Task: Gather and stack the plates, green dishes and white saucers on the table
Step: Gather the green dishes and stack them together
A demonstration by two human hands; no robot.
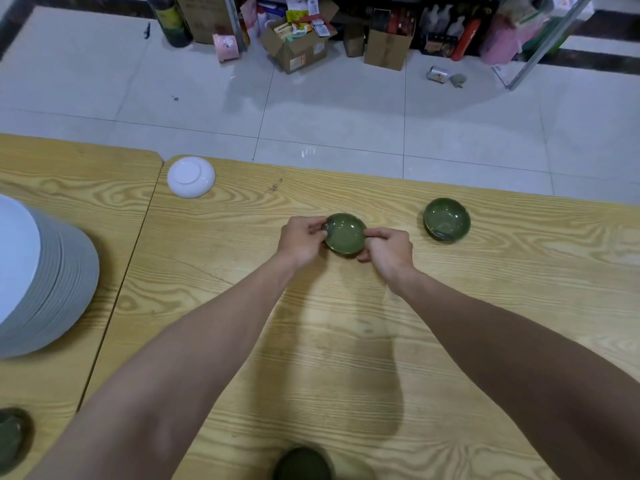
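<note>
Wooden worktop (346, 306), tiled floor (346, 109) beyond. Pinching green dish (345, 233) at opposite rims with left grip (301, 239) and right grip (389, 251). Rightward, second green dish (446, 219); far left, upturned white saucer (190, 176), plate stack (52, 278).

The place looks like an eatery's dining or stock area. Two wood-grain surfaces (242, 209) stand side by side, one carrying a tall stack of white plates (69, 271). Beyond them, open cardboard boxes (301, 53) stuffed with packets crowd the far edge of a glossy tiled floor (346, 116).

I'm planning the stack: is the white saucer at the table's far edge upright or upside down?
Upside down: the white saucer shows its foot ring facing up.
</note>
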